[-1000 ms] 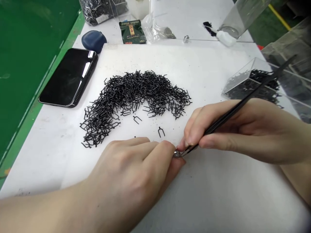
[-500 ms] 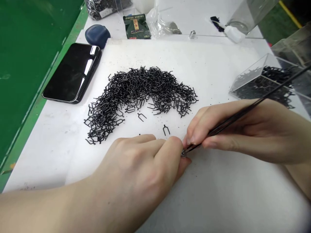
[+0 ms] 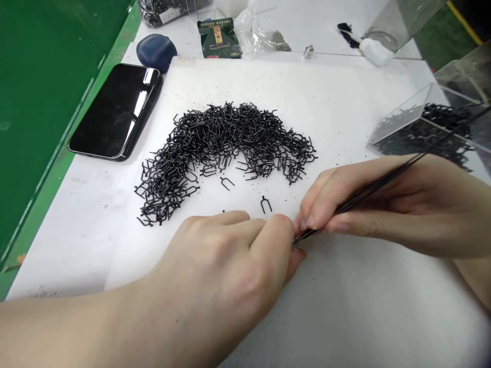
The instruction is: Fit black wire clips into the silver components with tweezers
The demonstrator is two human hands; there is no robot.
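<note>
Tweezers (image 3: 368, 193) | right hand (image 3: 399, 209) pinches them, tips touching left hand (image 3: 226, 255), its fingers curled shut over a small glinting piece (image 3: 295, 244), mostly hidden | ahead of hands: heap of black wire forks (image 3: 226, 138), most piled, two lying apart | farther right: clear acrylic box (image 3: 402, 116) holding more | nearer: open white sheet (image 3: 364, 306)

No wording can be read. The green foil packet (image 3: 219, 38) at twelve o'clock carries a gold-and-red panel, its print too small to make out, and the white label (image 3: 168, 16) on the clear bag (image 3: 151, 13) near eleven o'clock is equally illegible.
</note>
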